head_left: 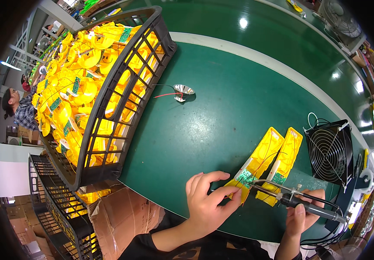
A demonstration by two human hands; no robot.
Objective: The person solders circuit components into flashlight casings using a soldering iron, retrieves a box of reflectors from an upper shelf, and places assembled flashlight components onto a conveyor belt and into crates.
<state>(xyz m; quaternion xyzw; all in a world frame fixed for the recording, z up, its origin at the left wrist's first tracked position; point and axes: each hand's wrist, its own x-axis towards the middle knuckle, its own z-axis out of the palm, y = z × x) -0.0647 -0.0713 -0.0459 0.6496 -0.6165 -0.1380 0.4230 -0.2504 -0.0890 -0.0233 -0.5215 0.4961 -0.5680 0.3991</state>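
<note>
My right hand (pixel 302 216) grips a soldering iron (pixel 312 208) with a dark handle and a thin metal tube running alongside its shaft. The tip meets a small green circuit board (pixel 245 177) inside a long yellow plastic casing (pixel 262 151). At the casing's lower end, my left hand (pixel 210 199) is closed, thumb and index finger on either side of it; the other fingers are curled. Thin wires run along the casing. A second yellow casing (pixel 289 149), also with a green board, lies just to the right.
A black plastic crate (pixel 124 93) heaped with yellow casings stands at the left. On the green table (pixel 195 138) lies a shiny reflector cup (pixel 184 89) with a red wire. A black square fan (pixel 329 151) stands at the right. Another crate (pixel 61 208) sits lower left, beside cardboard (pixel 119 216).
</note>
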